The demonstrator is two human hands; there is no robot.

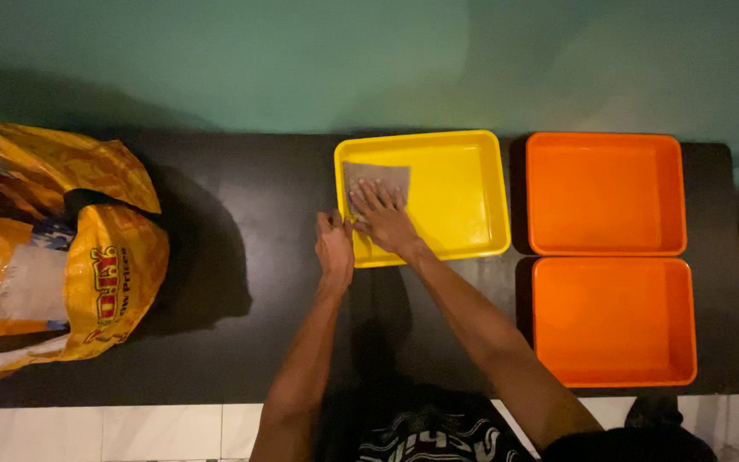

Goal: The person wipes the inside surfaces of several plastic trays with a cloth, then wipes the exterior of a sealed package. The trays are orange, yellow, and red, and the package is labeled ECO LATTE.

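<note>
Glossy plastic yellow tray (pixel 464 192) holds a matt brown cloth (pixel 375 178) (slightly rough-looking).

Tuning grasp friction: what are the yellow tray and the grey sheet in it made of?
Yellow tray: looks like moulded plastic, smooth and slightly glossy, with rounded corners and soft highlights. Grey sheet: probably cloth or paper, matte, flat under the right hand; can't tell which.

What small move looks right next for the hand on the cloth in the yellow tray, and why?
Probably sweep the right hand with the grey cloth toward the tray's far right side. The cloth lies flat in the left corner of the yellow tray under spread fingers, the rest of the tray floor lies uncovered, and the left hand rests at the tray's left rim.
</note>
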